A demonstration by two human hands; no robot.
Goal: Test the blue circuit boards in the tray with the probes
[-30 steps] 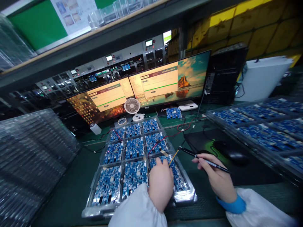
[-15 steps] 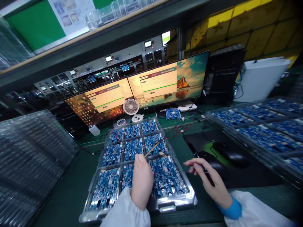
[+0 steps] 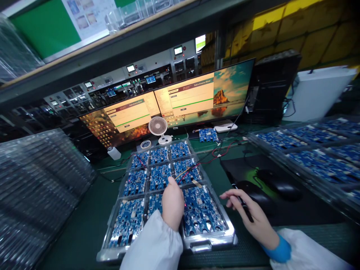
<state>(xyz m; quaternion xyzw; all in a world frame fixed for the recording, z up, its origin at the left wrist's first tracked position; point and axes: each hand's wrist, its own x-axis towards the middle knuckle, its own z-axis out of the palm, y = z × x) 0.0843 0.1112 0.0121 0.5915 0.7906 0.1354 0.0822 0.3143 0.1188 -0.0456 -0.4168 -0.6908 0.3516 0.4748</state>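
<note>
The left hand (image 3: 173,202) hovers over the tray (image 3: 209,240) of blue boards (image 3: 201,212), fingers closed round a thin yellow probe (image 3: 182,173) whose tip points at the middle row of boards. Red and black wires (image 3: 209,159) run from the probe end across the tray toward the back of the bench. The right hand (image 3: 250,215) lies off the tray's right side on the green mat, fingers loosely spread, with a black pen (image 3: 244,209) held slack between them – the pen rests along the palm rather than in a tight pinch. Just beyond it sits a black mouse (image 3: 277,183) on a dark pad. A small white fan (image 3: 159,129) stands behind the tray, in front of two monitors (image 3: 202,95). More trays of boards (image 3: 309,150) fill the right side – a stack of clear empty trays (image 3: 36,187) fills the left
</note>
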